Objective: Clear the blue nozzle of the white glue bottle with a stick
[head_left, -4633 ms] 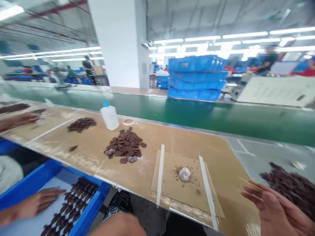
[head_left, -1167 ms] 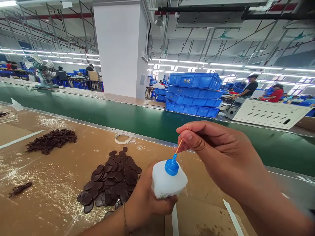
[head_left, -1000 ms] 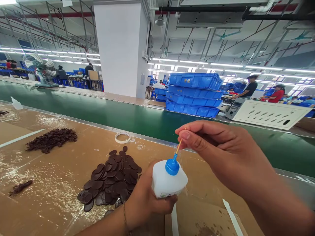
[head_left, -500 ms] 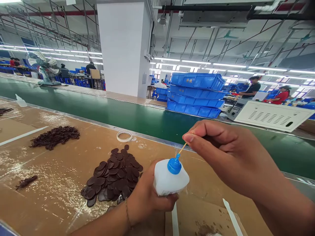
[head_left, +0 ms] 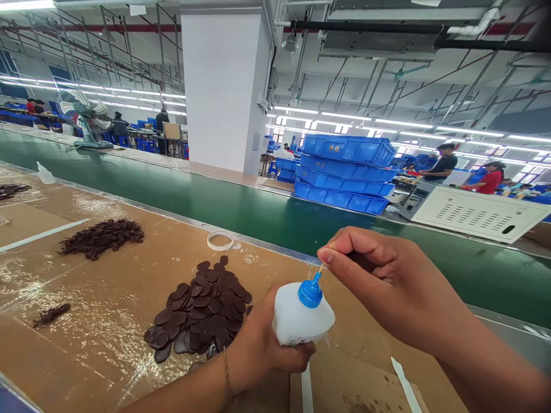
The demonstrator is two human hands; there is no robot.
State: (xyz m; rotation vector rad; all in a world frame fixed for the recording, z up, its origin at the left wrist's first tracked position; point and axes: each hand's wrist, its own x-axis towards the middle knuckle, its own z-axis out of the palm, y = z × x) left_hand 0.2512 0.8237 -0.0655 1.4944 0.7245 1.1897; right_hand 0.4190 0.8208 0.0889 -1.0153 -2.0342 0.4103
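Note:
My left hand (head_left: 269, 338) is wrapped round a white plastic squeeze bottle (head_left: 301, 318), which tilts with its blue nozzle cap (head_left: 310, 291) facing up and away. Between thumb and forefinger of my right hand (head_left: 370, 269) is pinched a thin wooden toothpick (head_left: 321, 268). Its lower end sits at the tip of the nozzle; how far it goes in I cannot tell. Beyond my left wrist lies a heap of dark brown oval pieces (head_left: 206, 310) on the brown table covering.
A roll of tape (head_left: 220, 241) lies near the table's far edge. Further left are a pile of dark brown thin pieces (head_left: 103, 238) and another white bottle (head_left: 45, 173). Behind runs a green conveyor belt (head_left: 206, 195), with stacked blue crates (head_left: 344, 172) and a fan (head_left: 86, 120) past it.
My right hand has moved down toward the nozzle, and less of the toothpick shows above it. The bottle stays in my left hand. The whole view has shifted slightly.

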